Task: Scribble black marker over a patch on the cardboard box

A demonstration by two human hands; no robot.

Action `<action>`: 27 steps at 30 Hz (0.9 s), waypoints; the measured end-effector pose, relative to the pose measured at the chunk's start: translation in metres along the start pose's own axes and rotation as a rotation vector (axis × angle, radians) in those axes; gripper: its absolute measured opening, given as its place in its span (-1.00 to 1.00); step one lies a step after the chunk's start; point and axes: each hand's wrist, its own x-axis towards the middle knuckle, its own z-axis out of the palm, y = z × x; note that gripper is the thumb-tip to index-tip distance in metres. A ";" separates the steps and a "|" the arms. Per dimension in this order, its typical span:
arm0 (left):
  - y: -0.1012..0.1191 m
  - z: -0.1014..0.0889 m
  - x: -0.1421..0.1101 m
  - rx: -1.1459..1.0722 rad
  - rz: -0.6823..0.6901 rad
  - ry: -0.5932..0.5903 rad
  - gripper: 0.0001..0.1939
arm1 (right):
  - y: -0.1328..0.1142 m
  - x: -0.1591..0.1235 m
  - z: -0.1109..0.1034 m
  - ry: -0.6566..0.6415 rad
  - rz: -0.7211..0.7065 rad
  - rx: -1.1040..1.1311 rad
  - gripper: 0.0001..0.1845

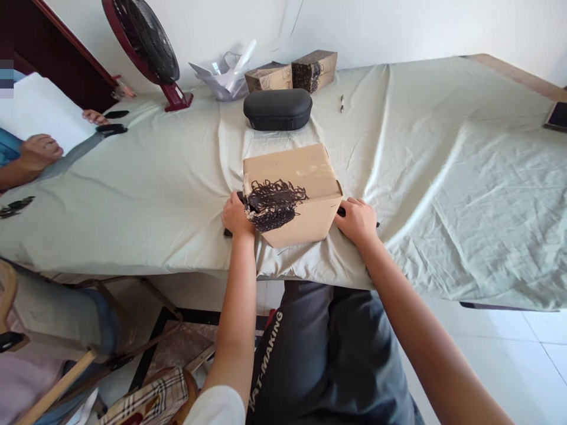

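A brown cardboard box [295,189] with black scribble over its near left corner sits close to the front edge of the cloth-covered table [155,195]. My left hand [236,215] is closed against the box's left side, fingers curled on its lower edge. My right hand [357,221] rests at the box's right lower edge, fingers curled over a dark thin object that pokes out from under it. Another dark item shows under the left hand; what it is stays unclear.
A black oval case [277,109] lies behind the box. Two scribbled cardboard boxes [292,74], crumpled plastic [225,74] and a red fan [150,44] stand at the back. Another person's hands [39,150] rest on white paper at left. A phone [558,115] lies far right.
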 end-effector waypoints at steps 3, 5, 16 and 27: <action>-0.002 -0.009 -0.009 -0.054 -0.035 0.039 -0.39 | 0.000 0.000 0.000 0.001 0.003 0.004 -0.57; -0.005 -0.016 -0.020 -0.094 -0.075 0.076 -0.38 | 0.001 0.001 0.001 0.001 0.004 0.001 -0.58; -0.044 -0.062 -0.059 -0.766 0.226 0.184 -0.51 | 0.001 0.002 0.002 0.047 0.011 -0.003 -0.66; 0.000 -0.131 -0.086 -1.274 0.383 0.291 -0.50 | 0.003 0.001 0.007 0.094 -0.050 -0.001 -0.58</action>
